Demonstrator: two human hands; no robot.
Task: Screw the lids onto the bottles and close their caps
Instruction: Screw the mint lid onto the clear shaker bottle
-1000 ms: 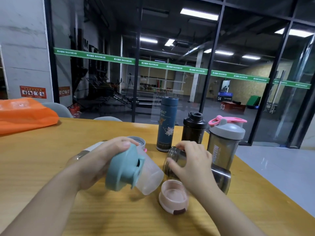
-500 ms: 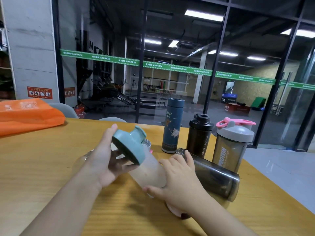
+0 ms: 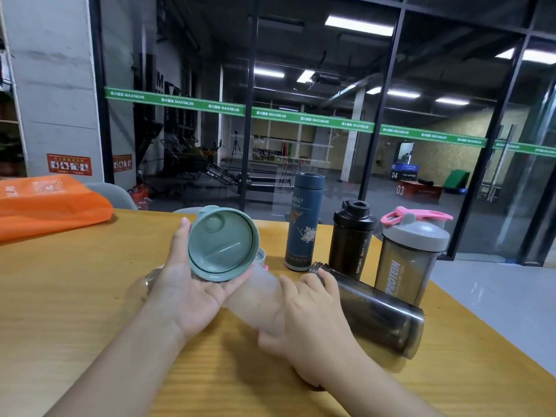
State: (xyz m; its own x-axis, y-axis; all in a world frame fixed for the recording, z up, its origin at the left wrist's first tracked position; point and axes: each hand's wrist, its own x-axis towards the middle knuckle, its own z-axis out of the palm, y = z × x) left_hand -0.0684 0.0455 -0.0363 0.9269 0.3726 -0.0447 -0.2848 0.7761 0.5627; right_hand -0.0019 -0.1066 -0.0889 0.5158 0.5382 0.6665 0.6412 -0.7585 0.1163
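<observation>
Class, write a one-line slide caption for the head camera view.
Left hand holds a teal lid, underside showing, while the right hand grips a frosted bottle above the wooden table.

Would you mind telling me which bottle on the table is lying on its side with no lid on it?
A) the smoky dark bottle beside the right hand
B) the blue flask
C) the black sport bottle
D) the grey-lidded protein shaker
A: the smoky dark bottle lies flat on the table with its threaded neck bare, next to the right hand; the other three stand upright with lids on.
</observation>
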